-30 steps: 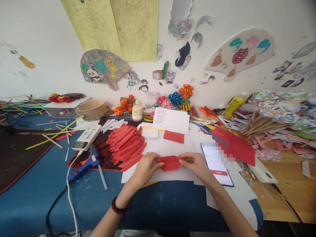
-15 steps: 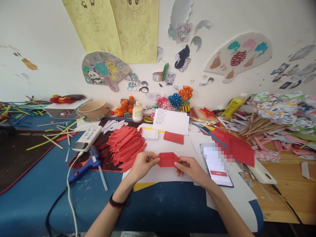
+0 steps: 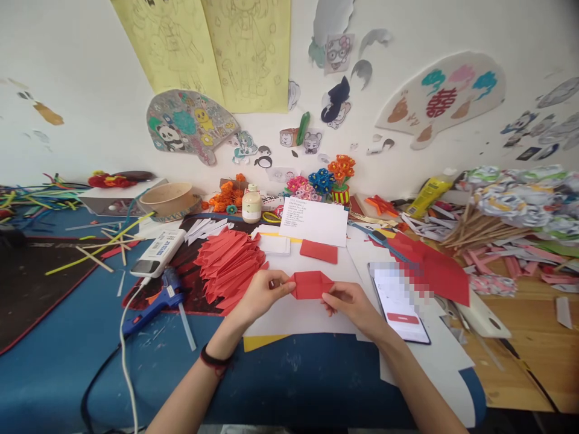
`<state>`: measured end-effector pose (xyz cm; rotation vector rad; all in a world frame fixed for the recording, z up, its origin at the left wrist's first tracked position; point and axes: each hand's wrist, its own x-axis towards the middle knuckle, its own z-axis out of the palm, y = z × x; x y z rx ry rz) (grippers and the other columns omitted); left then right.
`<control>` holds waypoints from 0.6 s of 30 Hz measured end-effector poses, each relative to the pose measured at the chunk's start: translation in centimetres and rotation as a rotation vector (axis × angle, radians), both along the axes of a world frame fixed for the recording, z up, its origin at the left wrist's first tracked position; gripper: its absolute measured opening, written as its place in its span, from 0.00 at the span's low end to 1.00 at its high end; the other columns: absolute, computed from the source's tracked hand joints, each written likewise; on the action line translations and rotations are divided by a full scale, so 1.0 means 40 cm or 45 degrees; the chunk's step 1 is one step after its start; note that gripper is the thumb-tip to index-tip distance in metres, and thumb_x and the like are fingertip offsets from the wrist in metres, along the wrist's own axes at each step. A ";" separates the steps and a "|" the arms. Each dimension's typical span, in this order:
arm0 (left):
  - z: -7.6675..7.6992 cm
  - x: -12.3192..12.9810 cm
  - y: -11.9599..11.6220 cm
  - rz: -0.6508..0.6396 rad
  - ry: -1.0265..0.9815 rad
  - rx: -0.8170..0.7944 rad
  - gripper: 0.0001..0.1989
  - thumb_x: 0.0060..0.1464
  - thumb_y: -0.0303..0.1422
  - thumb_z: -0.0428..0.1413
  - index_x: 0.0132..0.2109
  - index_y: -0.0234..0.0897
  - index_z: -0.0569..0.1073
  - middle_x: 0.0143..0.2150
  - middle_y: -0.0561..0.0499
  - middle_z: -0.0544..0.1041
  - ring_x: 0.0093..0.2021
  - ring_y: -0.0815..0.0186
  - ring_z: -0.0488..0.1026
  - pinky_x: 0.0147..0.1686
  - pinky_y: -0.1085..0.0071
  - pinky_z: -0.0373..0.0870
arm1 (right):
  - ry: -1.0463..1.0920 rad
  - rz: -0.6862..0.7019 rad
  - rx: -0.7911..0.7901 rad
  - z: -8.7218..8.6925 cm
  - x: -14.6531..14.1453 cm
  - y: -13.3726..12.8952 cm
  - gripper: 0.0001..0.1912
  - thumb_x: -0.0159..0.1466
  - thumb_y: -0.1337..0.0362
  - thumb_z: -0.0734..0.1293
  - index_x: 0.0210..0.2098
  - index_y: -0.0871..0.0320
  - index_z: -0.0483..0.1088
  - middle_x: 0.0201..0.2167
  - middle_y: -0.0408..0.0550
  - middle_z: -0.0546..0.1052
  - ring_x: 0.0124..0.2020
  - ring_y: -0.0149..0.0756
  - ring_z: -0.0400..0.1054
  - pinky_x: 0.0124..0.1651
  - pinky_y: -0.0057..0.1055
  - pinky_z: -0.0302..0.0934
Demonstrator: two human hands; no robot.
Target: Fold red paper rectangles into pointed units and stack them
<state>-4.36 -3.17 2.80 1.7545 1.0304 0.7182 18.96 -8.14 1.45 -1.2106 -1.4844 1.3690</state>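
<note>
A small piece of folded red paper [image 3: 312, 285] is held level above the white sheets, with creased, angled corners at its ends. My left hand [image 3: 266, 293] pinches its left end between thumb and fingers. At the lower right corner, my right hand [image 3: 350, 304] grips it the same way, its other fingers curled beneath. Left of my hands lies a heap of folded red paper pieces [image 3: 230, 262]. Just beyond the held piece, a stack of red paper rectangles [image 3: 319, 251] rests on the white paper [image 3: 289, 319].
A blue glue gun [image 3: 156, 307] and a white power bank [image 3: 158, 253] with cables lie left. On the right are a phone [image 3: 400, 307] and red sheets [image 3: 434, 271]. A handwritten note [image 3: 313, 222], a cream bottle [image 3: 251, 205] and craft flowers [image 3: 322, 181] stand at the back.
The folded red paper has tilted slightly and shifted a little up and right. Both hands still pinch it, and the right hand has moved slightly along with it.
</note>
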 end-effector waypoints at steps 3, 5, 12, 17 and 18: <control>0.006 0.005 0.011 -0.021 -0.010 -0.019 0.17 0.55 0.43 0.56 0.31 0.32 0.77 0.29 0.49 0.76 0.28 0.69 0.66 0.29 0.74 0.60 | 0.003 0.008 -0.010 0.000 0.005 0.004 0.17 0.61 0.50 0.67 0.30 0.60 0.72 0.25 0.45 0.73 0.25 0.31 0.66 0.31 0.30 0.63; 0.010 0.009 0.020 -0.030 -0.009 -0.017 0.17 0.55 0.43 0.56 0.31 0.32 0.77 0.28 0.50 0.76 0.27 0.70 0.65 0.28 0.74 0.59 | 0.009 0.016 -0.018 0.001 0.010 0.009 0.17 0.61 0.50 0.67 0.31 0.60 0.72 0.24 0.45 0.73 0.24 0.31 0.65 0.29 0.29 0.63; 0.004 0.022 0.050 -0.018 0.108 0.094 0.16 0.53 0.42 0.57 0.29 0.33 0.78 0.25 0.52 0.75 0.25 0.71 0.61 0.26 0.74 0.56 | -0.311 -0.005 0.040 0.001 0.047 0.034 0.20 0.60 0.49 0.67 0.42 0.58 0.73 0.34 0.49 0.77 0.35 0.39 0.71 0.41 0.37 0.67; -0.020 0.022 0.053 -0.041 0.241 0.150 0.13 0.53 0.39 0.57 0.29 0.34 0.78 0.24 0.54 0.74 0.24 0.72 0.60 0.26 0.74 0.55 | -0.444 -0.130 0.096 -0.018 0.048 0.060 0.19 0.58 0.50 0.68 0.42 0.57 0.74 0.36 0.50 0.78 0.37 0.41 0.72 0.42 0.36 0.66; -0.025 0.023 0.052 -0.048 0.278 0.172 0.12 0.53 0.38 0.57 0.29 0.35 0.78 0.25 0.54 0.75 0.25 0.71 0.61 0.27 0.74 0.56 | -0.462 -0.141 0.100 -0.022 0.043 0.066 0.17 0.58 0.51 0.68 0.38 0.57 0.75 0.33 0.49 0.78 0.34 0.40 0.72 0.40 0.36 0.66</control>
